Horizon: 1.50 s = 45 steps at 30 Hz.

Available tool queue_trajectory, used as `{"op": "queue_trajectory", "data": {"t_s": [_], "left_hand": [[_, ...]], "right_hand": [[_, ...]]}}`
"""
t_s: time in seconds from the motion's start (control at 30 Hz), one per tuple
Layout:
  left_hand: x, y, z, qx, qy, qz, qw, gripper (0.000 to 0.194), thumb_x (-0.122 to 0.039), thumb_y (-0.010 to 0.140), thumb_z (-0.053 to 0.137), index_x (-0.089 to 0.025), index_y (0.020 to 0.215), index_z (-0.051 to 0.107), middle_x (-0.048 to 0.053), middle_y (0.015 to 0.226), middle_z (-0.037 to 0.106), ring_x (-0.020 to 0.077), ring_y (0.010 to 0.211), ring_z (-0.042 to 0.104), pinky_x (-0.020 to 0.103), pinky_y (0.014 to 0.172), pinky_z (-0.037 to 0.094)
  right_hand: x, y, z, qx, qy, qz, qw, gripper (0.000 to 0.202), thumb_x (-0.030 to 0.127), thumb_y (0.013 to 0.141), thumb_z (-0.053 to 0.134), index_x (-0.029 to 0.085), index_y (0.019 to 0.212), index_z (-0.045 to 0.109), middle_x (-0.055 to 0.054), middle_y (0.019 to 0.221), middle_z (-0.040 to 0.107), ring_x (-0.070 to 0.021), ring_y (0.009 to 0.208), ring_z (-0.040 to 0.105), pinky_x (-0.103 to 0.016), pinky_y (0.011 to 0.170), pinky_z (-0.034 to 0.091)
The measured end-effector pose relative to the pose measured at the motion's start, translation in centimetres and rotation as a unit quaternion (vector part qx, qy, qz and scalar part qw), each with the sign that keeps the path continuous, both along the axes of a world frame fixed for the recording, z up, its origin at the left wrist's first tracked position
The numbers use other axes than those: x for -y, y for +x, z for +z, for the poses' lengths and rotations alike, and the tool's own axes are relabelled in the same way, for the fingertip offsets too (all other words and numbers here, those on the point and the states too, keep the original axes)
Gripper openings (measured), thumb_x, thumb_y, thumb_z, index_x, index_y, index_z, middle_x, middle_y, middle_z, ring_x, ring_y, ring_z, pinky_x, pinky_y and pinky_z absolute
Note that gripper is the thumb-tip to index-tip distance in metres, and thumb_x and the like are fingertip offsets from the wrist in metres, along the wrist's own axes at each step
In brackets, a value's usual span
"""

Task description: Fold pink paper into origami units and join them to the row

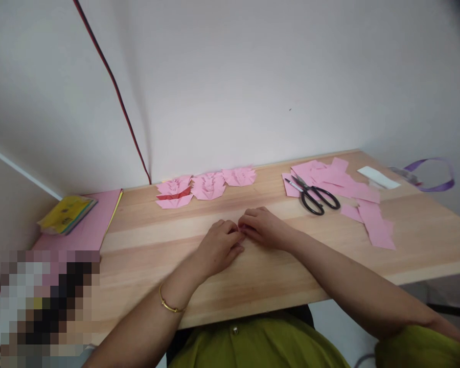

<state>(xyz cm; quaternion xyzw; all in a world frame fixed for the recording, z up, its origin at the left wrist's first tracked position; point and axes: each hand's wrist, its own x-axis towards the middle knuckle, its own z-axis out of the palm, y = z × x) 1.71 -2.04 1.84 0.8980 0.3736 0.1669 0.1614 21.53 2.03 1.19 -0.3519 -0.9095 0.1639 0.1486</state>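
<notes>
Head view shows 2 bare hands close together above the middle of the light wooden bench (145, 266). The left hand (219, 245) and the right hand (266, 228) have their fingers bent inward, and the fingertips meet, or almost meet, with only a narrow gap between them. A small pinkish piece (243, 233) seems to be at this meeting point, but the fingers hide most of it. I cannot tell how firmly it is held, by which hand, or how its long axis lies. It sits between the 2 hands, so neither hand is clearly nearer to it.

Straight beyond the fingertips, and a little to the left, 3 clusters of pleated pink paper (208, 185) lie in a row near the wall. The leftmost cluster has a narrow red strip (180, 194) across it. The row runs from left to right, and it is apart from the hands.

On the other side, the metal scissors with black looped handles (305, 189) lie ahead and to the right, nearer to the right hand. Their long axis is slanted: the blades point away and to the left, and the handles come toward the person. The blades rest on a loose pile of flat pink paper pieces (375, 225), which spreads farther to the right.
</notes>
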Motion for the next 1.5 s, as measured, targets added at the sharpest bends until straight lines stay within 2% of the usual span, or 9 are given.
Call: {"op": "queue_trajectory", "data": {"t_s": [0.4,1.3,1.5], "left_hand": [[-0.07,0.06,0.25,-0.007,-0.001,-0.004,1.0,0.014,-0.023,0.081,0.058,-0.018,0.093,0.063,0.008,0.095,0.057,0.0208,0.089,0.05,0.037,0.08,0.042],[0.04,0.1,0.49,-0.01,-0.01,-0.005,1.0,0.018,-0.024,0.083,0.054,-0.018,0.098,0.062,0.009,0.095,0.057,0.0214,0.091,0.051,0.039,0.083,0.042],[0.0,0.01,0.4,-0.004,-0.008,-0.013,1.0,0.016,-0.024,0.082,0.056,-0.02,0.096,0.063,0.009,0.098,0.058,0.0217,0.092,0.051,0.04,0.084,0.041]], "right_hand": [[-0.01,0.0,0.09,-0.003,-0.001,0.0,1.0,0.016,0.025,0.09,0.05,0.017,0.091,0.063,-0.006,0.088,0.063,-0.0159,0.083,0.058,-0.03,0.079,0.037],[0.06,0.06,0.18,0.007,-0.008,-0.002,1.0,0.017,0.026,0.091,0.048,0.018,0.093,0.063,-0.006,0.089,0.062,-0.0164,0.083,0.057,-0.03,0.08,0.036],[-0.23,0.05,0.08,0.018,-0.006,-0.013,1.0,0.015,0.02,0.089,0.049,0.019,0.091,0.064,-0.005,0.089,0.063,-0.015,0.081,0.057,-0.029,0.078,0.035]]}}
